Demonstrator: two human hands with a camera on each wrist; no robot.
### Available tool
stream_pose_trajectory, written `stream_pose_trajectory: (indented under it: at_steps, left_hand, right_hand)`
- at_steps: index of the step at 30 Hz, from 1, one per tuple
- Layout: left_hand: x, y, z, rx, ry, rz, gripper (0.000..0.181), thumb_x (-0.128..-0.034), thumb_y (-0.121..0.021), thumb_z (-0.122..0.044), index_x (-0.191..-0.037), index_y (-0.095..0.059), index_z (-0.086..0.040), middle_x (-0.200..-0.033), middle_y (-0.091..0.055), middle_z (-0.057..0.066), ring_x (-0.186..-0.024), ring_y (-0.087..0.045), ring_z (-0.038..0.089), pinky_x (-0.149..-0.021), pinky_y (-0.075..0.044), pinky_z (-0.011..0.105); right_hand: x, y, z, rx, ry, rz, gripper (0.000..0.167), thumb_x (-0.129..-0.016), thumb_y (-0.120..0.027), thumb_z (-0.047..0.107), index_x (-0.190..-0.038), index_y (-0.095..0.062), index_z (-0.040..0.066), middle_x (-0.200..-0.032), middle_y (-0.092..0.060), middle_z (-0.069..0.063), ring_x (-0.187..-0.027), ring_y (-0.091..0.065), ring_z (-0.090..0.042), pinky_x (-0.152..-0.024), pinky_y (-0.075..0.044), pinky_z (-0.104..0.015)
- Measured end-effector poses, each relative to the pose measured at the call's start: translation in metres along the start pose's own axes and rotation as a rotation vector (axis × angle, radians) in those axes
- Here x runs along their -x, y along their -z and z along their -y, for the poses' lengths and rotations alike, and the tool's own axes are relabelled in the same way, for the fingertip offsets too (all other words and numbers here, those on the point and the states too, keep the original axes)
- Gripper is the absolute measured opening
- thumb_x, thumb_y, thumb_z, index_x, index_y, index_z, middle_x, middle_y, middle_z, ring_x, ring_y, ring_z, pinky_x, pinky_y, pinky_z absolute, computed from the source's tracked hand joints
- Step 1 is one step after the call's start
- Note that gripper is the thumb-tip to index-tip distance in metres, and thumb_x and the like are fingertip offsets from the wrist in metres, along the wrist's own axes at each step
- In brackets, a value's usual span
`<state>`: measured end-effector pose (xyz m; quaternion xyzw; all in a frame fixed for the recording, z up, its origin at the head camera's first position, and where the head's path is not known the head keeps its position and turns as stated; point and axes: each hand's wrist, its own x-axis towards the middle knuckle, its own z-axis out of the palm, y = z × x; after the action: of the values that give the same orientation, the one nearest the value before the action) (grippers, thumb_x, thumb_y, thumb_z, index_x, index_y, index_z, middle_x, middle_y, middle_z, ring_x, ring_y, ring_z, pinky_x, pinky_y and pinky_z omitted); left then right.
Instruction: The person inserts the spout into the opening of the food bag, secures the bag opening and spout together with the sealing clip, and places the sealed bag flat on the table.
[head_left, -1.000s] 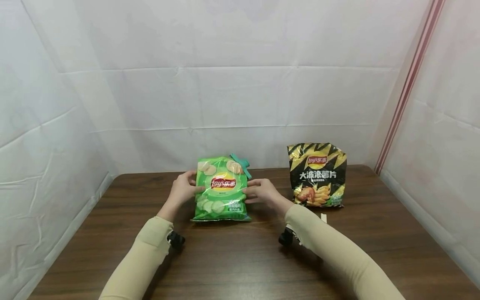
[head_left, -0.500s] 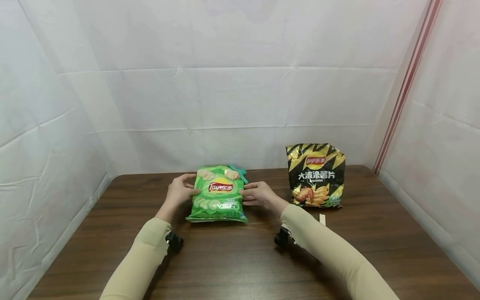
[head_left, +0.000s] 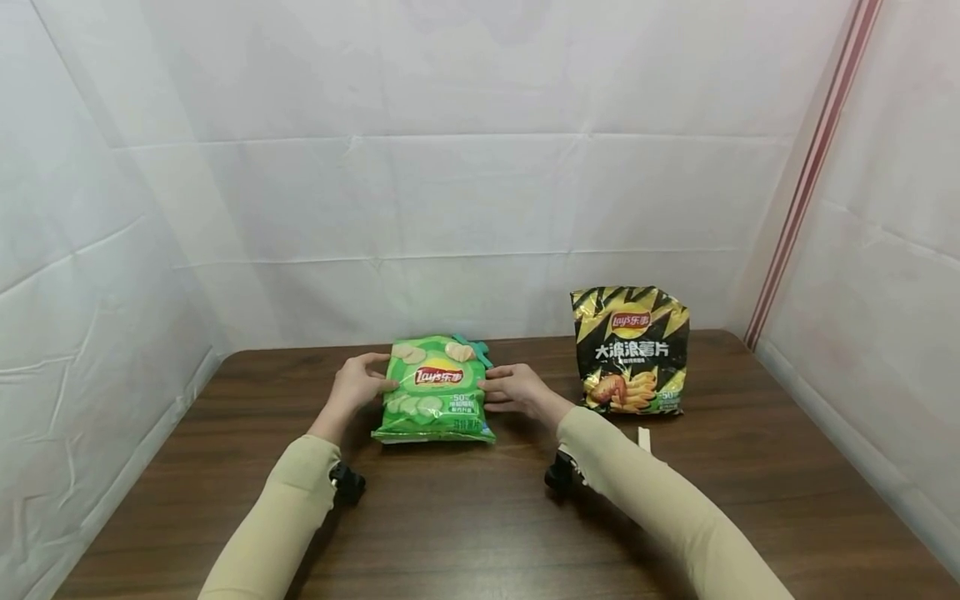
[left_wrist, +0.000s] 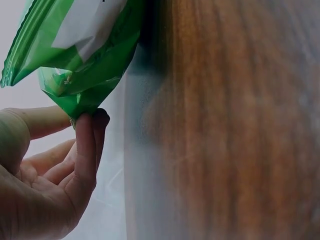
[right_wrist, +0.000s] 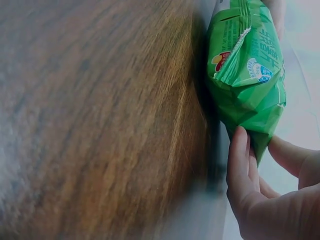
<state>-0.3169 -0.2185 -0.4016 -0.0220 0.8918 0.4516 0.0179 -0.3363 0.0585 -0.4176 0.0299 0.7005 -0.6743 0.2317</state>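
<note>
A green Lay's chip bag leans far back, its front facing up, on the brown table near the far edge. My left hand pinches its left side; in the left wrist view, thumb and fingers meet at the bag's corner. On the opposite side my right hand holds the bag's right edge. The right wrist view has the thumb on one face of the green bag and the fingers on the other. A teal strip-like thing pokes out behind the bag's top right; most of it is hidden.
A black and yellow Lay's bag stands upright at the right of the table. A small pale stick-like piece shows beside my right sleeve, partly covered by it. White cloth walls enclose the table's back and sides.
The green bag's top has tipped back and down, so it lies flatter. Both hands have shifted slightly left with it, still holding its sides. The teal thing has dropped lower behind the bag.
</note>
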Motion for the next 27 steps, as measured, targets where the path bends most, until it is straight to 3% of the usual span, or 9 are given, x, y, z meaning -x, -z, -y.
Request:
stream_pose_trajectory:
  at_steps: [15,22,27]
  left_hand:
    - [0.003,0.002,-0.002,0.023,0.002,-0.008,0.055,-0.0856,-0.07,-0.01,-0.136,-0.049,-0.004,-0.114,-0.063,0.027,-0.076,-0.069,0.023,-0.069,-0.057,0.039]
    - [0.014,0.008,-0.008,-0.024,-0.063,-0.08,0.044,-0.0888,-0.066,-0.019,-0.129,-0.055,-0.004,-0.115,-0.064,0.023,-0.092,-0.065,0.034,-0.069,-0.053,0.039]
    - [0.021,0.009,-0.014,-0.037,-0.107,-0.136,0.041,-0.0915,-0.062,-0.028,-0.127,-0.057,-0.006,-0.115,-0.063,0.02,-0.103,-0.059,0.034,-0.077,-0.05,0.043]
  right_hand:
    - [0.003,0.005,0.006,-0.015,0.009,-0.003,0.043,-0.09,-0.064,0.008,-0.13,-0.052,-0.003,-0.119,-0.062,-0.022,-0.095,-0.069,-0.023,-0.086,-0.053,-0.04]
    - [0.007,0.013,0.012,0.021,0.024,0.023,0.042,-0.091,-0.063,0.013,-0.129,-0.053,-0.003,-0.121,-0.062,-0.021,-0.101,-0.067,-0.024,-0.091,-0.051,-0.041]
    - [0.013,0.022,0.019,0.056,0.054,0.056,0.042,-0.093,-0.061,0.015,-0.13,-0.053,-0.003,-0.124,-0.06,-0.023,-0.109,-0.063,-0.03,-0.094,-0.049,-0.041]
